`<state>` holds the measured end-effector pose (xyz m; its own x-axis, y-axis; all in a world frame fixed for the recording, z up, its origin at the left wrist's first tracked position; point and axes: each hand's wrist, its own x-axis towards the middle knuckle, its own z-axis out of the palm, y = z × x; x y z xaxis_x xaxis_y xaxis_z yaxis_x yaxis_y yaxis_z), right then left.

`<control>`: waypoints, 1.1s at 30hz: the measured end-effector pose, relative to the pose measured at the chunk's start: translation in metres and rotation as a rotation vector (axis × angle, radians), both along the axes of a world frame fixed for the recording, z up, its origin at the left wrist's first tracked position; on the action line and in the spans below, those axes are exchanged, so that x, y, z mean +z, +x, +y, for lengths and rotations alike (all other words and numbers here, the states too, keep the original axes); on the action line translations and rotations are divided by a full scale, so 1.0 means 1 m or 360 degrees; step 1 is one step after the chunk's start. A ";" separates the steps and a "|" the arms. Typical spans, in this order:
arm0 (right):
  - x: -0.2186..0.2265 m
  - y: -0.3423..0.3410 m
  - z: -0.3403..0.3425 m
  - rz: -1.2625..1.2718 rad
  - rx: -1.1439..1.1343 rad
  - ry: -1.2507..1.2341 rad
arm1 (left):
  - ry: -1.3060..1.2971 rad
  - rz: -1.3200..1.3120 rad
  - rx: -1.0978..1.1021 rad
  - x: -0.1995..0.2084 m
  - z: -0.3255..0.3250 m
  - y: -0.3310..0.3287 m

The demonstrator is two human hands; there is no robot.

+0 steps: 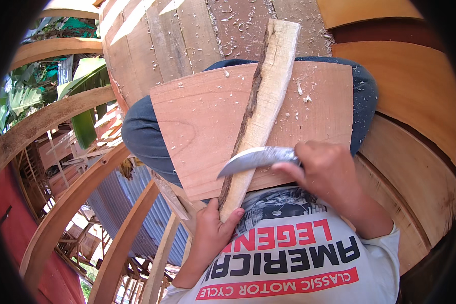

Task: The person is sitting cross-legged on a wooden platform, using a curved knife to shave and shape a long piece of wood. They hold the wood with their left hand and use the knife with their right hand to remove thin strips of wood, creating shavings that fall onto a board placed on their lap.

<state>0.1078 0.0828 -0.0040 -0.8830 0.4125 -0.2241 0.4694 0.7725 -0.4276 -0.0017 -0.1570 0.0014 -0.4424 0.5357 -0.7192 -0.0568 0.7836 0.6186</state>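
Observation:
A long pale piece of wood [268,96] with dark bark along its left edge slants across a plywood board [197,116] on my lap. Its near end is gripped by my left hand [215,223], thumb on one side and fingers on the other. In my right hand [321,167] is a knife [258,158] with a broad curved blade, the fingers closed around its handle. The blade lies across the wood's near part, its tip pointing left past the bark edge. Whether the cutting edge touches the wood, I cannot tell. Most of the handle is hidden by my hand.
Wood shavings [299,88] are scattered over the board and the plank floor [172,40] beyond. My bent legs [149,134] support the board. Wooden rails [86,197] curve along the left, with corrugated metal sheets [142,202] below. A plank wall [405,76] stands at right.

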 end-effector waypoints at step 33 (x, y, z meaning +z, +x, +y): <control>-0.004 -0.016 0.008 0.0166 0.0000 0.0075 | 0.0052 -0.0385 0.0199 -0.009 -0.010 -0.006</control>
<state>0.0914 0.0908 -0.0079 -0.9005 0.4204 -0.1112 0.4242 0.7930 -0.4373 -0.0079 -0.1672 -0.0079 -0.3240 0.5123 -0.7954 -0.3007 0.7413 0.6000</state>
